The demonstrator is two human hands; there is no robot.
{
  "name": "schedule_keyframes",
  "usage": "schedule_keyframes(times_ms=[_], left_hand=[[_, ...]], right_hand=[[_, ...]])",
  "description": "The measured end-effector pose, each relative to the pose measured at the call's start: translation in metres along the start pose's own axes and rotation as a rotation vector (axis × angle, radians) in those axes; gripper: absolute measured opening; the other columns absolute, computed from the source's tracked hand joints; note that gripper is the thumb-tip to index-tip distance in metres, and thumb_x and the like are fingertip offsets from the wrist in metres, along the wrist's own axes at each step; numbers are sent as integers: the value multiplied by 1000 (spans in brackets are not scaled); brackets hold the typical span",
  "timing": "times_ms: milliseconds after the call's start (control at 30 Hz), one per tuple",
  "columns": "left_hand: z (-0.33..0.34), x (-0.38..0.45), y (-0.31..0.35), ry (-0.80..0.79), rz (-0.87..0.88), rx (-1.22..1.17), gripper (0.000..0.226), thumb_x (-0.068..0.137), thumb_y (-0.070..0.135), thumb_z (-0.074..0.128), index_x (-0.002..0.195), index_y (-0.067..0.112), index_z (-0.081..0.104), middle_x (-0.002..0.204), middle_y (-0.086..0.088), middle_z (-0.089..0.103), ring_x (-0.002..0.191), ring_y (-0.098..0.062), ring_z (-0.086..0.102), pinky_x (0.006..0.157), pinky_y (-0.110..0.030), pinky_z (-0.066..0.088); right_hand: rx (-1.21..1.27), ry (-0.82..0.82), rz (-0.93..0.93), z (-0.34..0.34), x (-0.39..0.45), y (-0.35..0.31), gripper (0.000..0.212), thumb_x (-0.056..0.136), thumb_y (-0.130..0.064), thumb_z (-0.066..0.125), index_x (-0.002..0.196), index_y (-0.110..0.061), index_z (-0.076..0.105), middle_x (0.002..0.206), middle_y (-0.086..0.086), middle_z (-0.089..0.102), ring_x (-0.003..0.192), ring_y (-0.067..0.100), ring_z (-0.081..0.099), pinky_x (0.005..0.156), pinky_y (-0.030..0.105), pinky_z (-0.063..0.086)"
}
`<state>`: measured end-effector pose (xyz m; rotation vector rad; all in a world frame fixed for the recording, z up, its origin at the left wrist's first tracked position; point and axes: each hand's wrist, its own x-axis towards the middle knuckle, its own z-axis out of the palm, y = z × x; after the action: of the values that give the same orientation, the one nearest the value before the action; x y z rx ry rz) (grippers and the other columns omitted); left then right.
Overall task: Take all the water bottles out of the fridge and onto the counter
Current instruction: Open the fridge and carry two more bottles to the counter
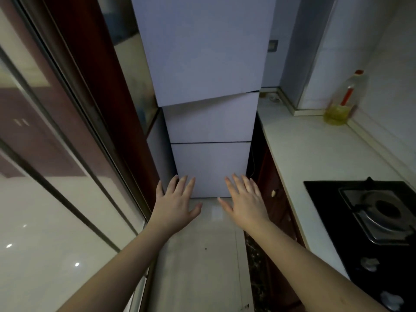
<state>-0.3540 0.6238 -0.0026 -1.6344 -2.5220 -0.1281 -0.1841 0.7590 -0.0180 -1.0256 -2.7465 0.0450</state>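
A tall white fridge (204, 64) with three doors stacked one above the other stands straight ahead. The middle door (209, 120) sits slightly askew against the top one; the others look shut. No water bottle is in view. My left hand (176, 202) and my right hand (244, 201) are stretched out side by side, palms down and fingers spread, in front of the lowest door (211, 165). Neither hand holds anything or touches the fridge. The white counter (299, 154) runs along the right.
A black gas hob (369, 221) is set into the counter at the right. A bottle of yellow oil (343, 100) stands in the counter's back corner. Glass sliding doors (56, 154) in a dark frame line the left. Pale floor tiles lie below my arms.
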Motion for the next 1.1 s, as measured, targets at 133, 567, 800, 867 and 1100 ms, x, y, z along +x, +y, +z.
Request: schedule_keyframes(times_ms=[133, 567, 800, 867, 1100], left_hand=[[14, 28, -19, -50, -3, 0, 79, 87, 67, 26, 152, 22, 32, 153, -6, 42, 143, -31, 35, 110, -66, 28], [30, 190, -134, -7, 52, 30, 79, 93, 65, 32, 156, 22, 14, 162, -7, 22, 150, -30, 16, 115, -62, 12], [32, 254, -159, -59, 58, 47, 77, 96, 62, 29, 156, 23, 2, 165, -6, 8, 152, -30, 2, 118, -59, 4], [29, 273, -166, -23, 30, 44, 77, 96, 61, 31, 156, 23, 4, 165, -6, 9, 151, -30, 4, 118, -59, 5], [12, 329, -190, 156, -71, 59, 73, 94, 59, 41, 154, 26, 19, 162, -17, 14, 148, -40, 16, 114, -62, 19]], right_hand=[[13, 15, -42, 4, 45, -11, 72, 94, -61, 22, 145, -16, 44, 148, 10, 46, 138, 32, 40, 113, 48, 28], [-45, -21, 13, 39, 223, -50, 80, 89, -63, 8, 153, -19, 25, 158, 8, 28, 146, 31, 22, 118, 45, 11], [-71, -4, 22, 47, 281, -57, 72, 92, -60, 22, 145, -17, 44, 150, 9, 44, 138, 32, 39, 113, 47, 29], [-73, -3, 13, 47, 296, -54, 73, 92, -61, 20, 148, -18, 40, 152, 9, 40, 141, 31, 35, 114, 47, 26], [-51, 0, -70, 44, 352, -42, 76, 91, -62, 15, 150, -18, 34, 156, 8, 34, 144, 31, 27, 117, 47, 19]])
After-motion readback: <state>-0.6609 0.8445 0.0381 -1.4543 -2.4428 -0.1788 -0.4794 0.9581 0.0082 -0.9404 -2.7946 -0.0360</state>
